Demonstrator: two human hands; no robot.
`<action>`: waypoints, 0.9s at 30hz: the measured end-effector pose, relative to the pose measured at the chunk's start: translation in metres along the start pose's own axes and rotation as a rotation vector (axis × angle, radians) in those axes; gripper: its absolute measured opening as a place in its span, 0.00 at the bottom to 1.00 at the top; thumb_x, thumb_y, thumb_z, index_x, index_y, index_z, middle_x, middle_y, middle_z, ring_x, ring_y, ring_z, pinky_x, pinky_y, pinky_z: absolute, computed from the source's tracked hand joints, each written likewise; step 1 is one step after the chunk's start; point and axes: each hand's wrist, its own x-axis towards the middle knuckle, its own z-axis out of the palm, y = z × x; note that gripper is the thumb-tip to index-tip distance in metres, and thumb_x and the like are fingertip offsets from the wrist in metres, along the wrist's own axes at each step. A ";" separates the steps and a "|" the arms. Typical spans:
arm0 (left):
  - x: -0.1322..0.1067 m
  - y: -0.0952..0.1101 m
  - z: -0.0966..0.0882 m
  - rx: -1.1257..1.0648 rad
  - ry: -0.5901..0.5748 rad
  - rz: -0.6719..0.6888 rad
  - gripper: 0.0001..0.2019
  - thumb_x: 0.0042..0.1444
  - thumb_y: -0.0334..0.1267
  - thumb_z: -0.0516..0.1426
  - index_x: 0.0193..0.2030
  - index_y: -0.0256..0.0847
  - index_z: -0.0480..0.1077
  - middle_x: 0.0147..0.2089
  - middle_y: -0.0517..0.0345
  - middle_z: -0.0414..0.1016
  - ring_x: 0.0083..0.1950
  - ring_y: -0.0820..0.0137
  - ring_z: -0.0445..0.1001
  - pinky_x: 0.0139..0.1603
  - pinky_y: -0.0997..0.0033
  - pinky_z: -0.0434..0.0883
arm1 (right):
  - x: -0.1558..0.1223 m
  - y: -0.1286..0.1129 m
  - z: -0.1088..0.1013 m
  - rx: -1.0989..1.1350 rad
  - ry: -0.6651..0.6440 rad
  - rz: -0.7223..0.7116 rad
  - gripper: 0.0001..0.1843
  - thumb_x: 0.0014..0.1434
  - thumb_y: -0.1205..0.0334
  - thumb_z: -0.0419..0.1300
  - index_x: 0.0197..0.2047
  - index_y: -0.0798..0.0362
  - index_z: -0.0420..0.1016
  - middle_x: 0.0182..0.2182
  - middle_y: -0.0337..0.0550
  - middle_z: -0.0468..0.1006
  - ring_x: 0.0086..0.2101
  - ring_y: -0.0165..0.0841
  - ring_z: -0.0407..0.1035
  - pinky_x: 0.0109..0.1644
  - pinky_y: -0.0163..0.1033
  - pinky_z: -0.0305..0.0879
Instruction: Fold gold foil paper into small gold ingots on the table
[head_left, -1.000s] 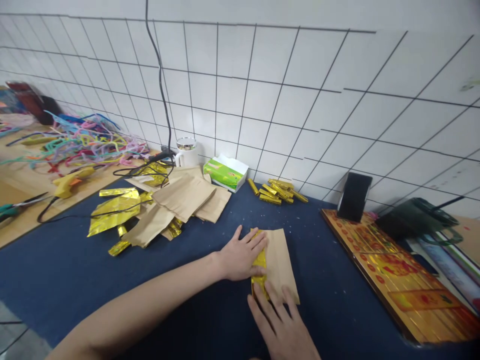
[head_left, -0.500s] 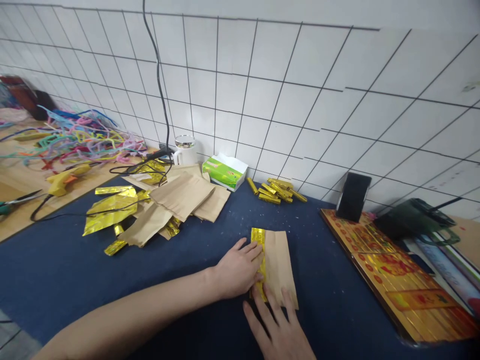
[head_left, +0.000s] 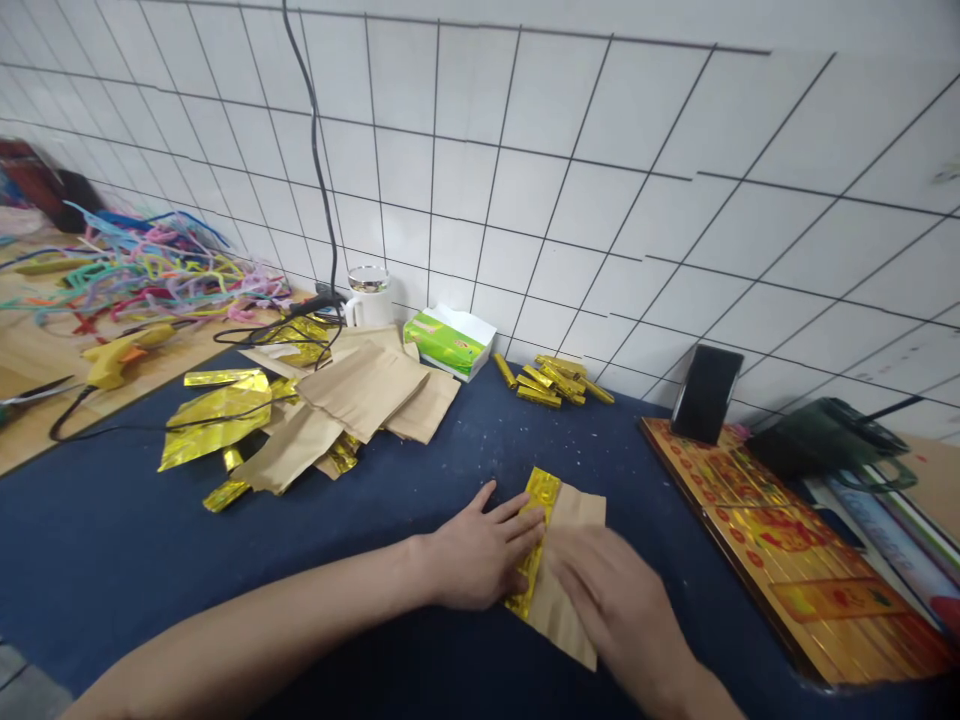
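Observation:
A sheet of brown kraft paper lies tilted on the blue tabletop, with a strip of gold foil along its left side. My left hand rests flat on the foil strip, fingers stretched out and thumb apart. Over the right part of the paper is my right hand, its fingers close together and blurred by motion. Its fingertips are on or just above the paper near the foil's edge; whether they pinch anything cannot be made out.
Rolled gold foil pieces lie near the wall. Brown paper sheets and gold foil are piled left, beside a tissue pack and white mug. A yellow glue gun lies farther left. A phone stands on a decorated box.
The paper with its foil strip has turned and shifted slightly right. My right hand has moved up and right, from spread fingers at the lower edge to fingers together over the paper.

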 end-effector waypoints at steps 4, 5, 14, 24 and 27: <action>0.001 0.002 -0.003 0.024 -0.003 0.008 0.27 0.60 0.45 0.41 0.63 0.35 0.44 0.66 0.50 0.46 0.66 0.58 0.40 0.60 0.43 0.43 | 0.038 0.038 0.011 -0.127 -0.150 0.365 0.17 0.57 0.57 0.48 0.45 0.54 0.70 0.40 0.49 0.74 0.41 0.41 0.67 0.41 0.44 0.63; 0.001 0.003 -0.003 0.035 -0.002 0.009 0.27 0.60 0.45 0.41 0.63 0.35 0.44 0.65 0.50 0.46 0.66 0.58 0.40 0.60 0.43 0.43 | 0.045 0.046 0.016 -0.114 -0.221 0.415 0.17 0.56 0.56 0.49 0.45 0.54 0.70 0.39 0.49 0.74 0.40 0.41 0.68 0.39 0.43 0.63; 0.000 0.005 0.003 0.107 0.060 0.016 0.26 0.60 0.46 0.41 0.63 0.36 0.47 0.65 0.51 0.48 0.66 0.58 0.40 0.60 0.45 0.45 | 0.059 0.075 0.032 0.515 -0.392 0.554 0.13 0.50 0.53 0.53 0.23 0.54 0.68 0.20 0.37 0.70 0.24 0.30 0.63 0.27 0.34 0.55; 0.008 -0.005 -0.012 -0.732 0.381 -0.647 0.15 0.51 0.40 0.53 0.44 0.36 0.67 0.38 0.56 0.73 0.39 0.67 0.71 0.38 0.71 0.67 | 0.032 0.060 0.029 1.272 0.252 1.003 0.14 0.45 0.52 0.62 0.26 0.54 0.65 0.18 0.32 0.68 0.19 0.26 0.61 0.23 0.31 0.57; 0.013 -0.011 -0.013 -1.015 0.451 -0.743 0.08 0.49 0.38 0.52 0.24 0.36 0.66 0.21 0.64 0.65 0.24 0.76 0.64 0.24 0.78 0.59 | 0.025 0.051 0.029 1.375 0.289 1.036 0.15 0.44 0.52 0.63 0.27 0.53 0.66 0.19 0.34 0.71 0.19 0.28 0.64 0.24 0.33 0.61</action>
